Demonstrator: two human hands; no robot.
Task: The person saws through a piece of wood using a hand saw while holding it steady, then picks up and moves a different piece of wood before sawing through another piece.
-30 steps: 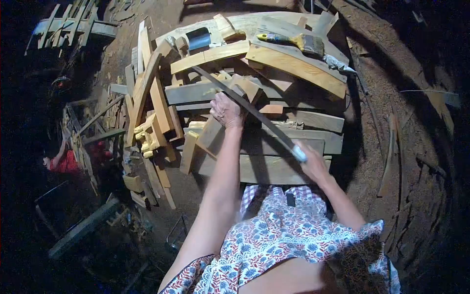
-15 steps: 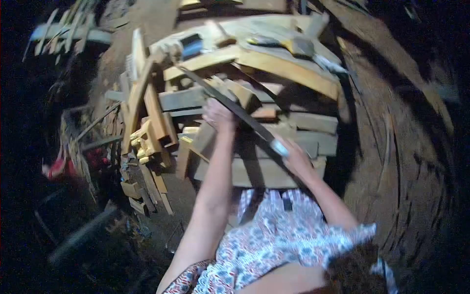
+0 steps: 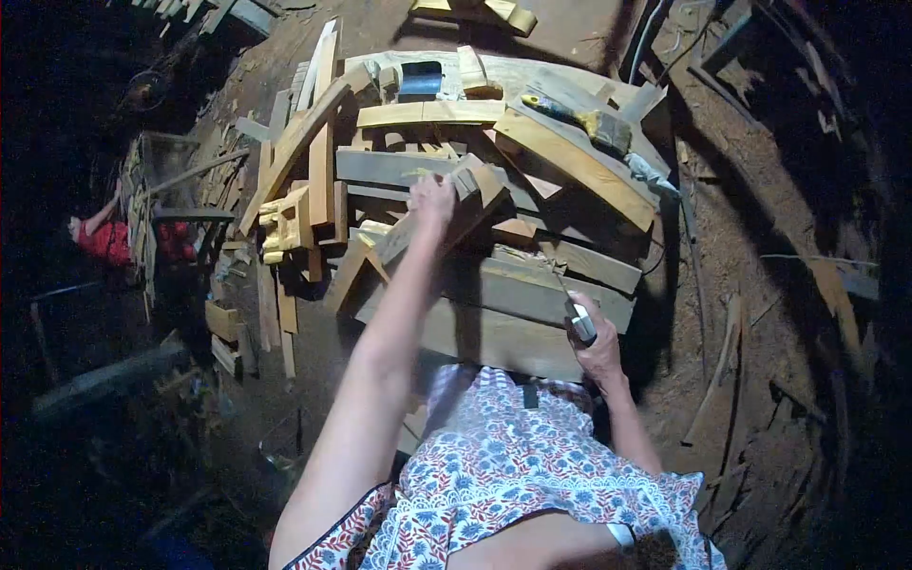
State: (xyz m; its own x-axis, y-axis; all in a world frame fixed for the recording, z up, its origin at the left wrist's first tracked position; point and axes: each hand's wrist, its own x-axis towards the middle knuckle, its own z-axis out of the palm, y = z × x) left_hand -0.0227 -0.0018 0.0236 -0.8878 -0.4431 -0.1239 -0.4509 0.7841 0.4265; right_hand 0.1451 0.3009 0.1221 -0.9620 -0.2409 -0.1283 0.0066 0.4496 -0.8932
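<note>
My left hand (image 3: 432, 198) reaches forward and rests on an angled wooden block (image 3: 478, 188) on top of a pile of planks (image 3: 494, 313). My right hand (image 3: 597, 347) is close to my body at the near edge of the pile, shut on the handle of a long dark metal file (image 3: 573, 312). The file's blade points up and away from me, seen almost end-on, and is off the block. My flower-patterned clothing fills the bottom of the view.
A yellow-handled brush (image 3: 581, 116) and a dark blue-black object (image 3: 421, 80) lie at the far side of the pile. A pale carved wooden piece (image 3: 283, 226) leans among offcuts at the left. Another person in red (image 3: 100, 237) is at far left. Dirt floor with scraps surrounds everything.
The file lay diagonally across the block under my left hand; my right hand has pulled it back towards me and off the wood. My left hand stays on the block.
</note>
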